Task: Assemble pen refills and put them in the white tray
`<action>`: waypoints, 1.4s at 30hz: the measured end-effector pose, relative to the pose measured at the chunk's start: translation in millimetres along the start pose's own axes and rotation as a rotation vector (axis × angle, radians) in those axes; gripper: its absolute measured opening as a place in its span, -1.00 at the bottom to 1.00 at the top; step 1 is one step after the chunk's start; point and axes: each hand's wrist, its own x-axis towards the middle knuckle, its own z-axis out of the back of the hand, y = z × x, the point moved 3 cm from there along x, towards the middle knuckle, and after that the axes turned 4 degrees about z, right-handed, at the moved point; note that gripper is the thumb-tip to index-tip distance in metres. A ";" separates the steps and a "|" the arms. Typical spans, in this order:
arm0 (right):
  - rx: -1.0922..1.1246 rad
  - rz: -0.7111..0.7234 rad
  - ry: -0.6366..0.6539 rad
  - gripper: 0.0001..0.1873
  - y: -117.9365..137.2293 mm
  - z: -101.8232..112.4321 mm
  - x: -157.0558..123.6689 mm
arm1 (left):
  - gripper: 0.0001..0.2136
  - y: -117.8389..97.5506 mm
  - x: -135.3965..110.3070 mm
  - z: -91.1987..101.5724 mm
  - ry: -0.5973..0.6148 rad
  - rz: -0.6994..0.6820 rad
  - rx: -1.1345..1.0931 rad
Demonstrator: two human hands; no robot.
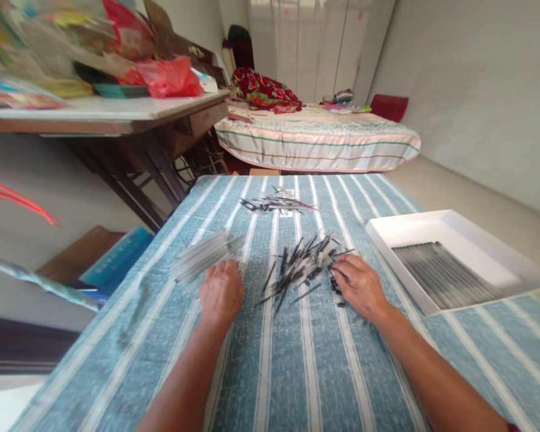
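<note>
My left hand [222,294] rests at the near right edge of a bundle of translucent pen barrels [202,255], its fingers curled down and their tips hidden. My right hand [362,287] pinches at the right side of a loose heap of thin black and clear pen parts [301,264]. Several small black pieces, like pen caps [337,294], lie under and beside its fingertips; what it grips is too small to tell. Farther back on the cloth is another small pile of thin dark and clear sticks [276,203], some with red ends.
At the right stands a white box [450,222] with a row of assembled-looking pens [441,273] in it. A blue striped cloth [288,372] covers the table. A cluttered side table [139,111] is at the left, a bed [319,138] beyond.
</note>
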 end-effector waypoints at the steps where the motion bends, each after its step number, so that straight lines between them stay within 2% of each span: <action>1: -0.015 0.016 0.002 -0.77 0.3 -1.4 -1.0 | -0.83 -4.4 -2.0 0.8 -0.002 -0.001 -0.029; 8: -0.025 0.085 0.030 -0.79 5.5 -5.9 -2.8 | -0.85 -36.3 -19.5 1.3 0.091 -0.048 -0.390; 14: -0.024 0.124 0.049 -0.79 14.7 -3.2 -0.8 | -0.86 -46.5 -29.2 -1.4 0.146 -0.049 -0.594; 22: -0.129 0.297 0.246 -0.81 42.4 -9.4 1.9 | -0.87 -53.2 -34.2 0.2 0.205 -0.098 -0.620; 28: -0.176 0.380 0.352 -0.80 48.9 -10.3 2.1 | -0.89 -56.7 -35.5 7.2 0.246 -0.127 -0.670; 38: -0.128 0.442 0.318 -0.80 52.9 -12.4 2.1 | -0.89 -58.1 -36.3 6.8 0.330 -0.152 -0.701; 42: -0.089 0.418 0.223 -0.75 48.8 -7.6 1.6 | -0.89 -55.9 -36.5 6.9 0.350 -0.160 -0.702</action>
